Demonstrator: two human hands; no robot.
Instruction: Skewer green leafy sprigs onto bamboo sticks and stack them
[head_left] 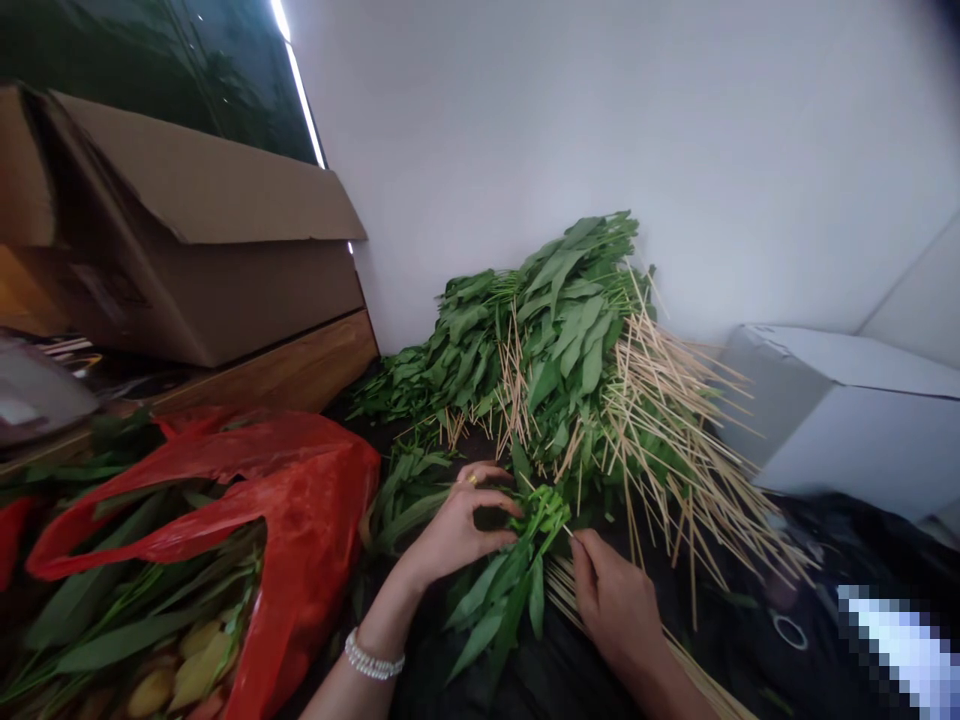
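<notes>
My left hand, with a ring and a beaded bracelet, curves beside a small bunch of green leafy stems. Its fingers are apart, with the tips at the edge of the bunch. On the other side, my right hand pinches a thin wooden skewer, whose pale tip shows at the stems; the rest is hidden by the hand. Loose skewers lie beneath the right hand. Just behind both hands rises a heap of leafy bunches with many skewers sticking out to the right.
On the left, a red plastic bag holds long leaves and some roundish yellowish things. Behind it stands an open cardboard box. A white box is at the right, near black plastic sheeting. A white wall closes the back.
</notes>
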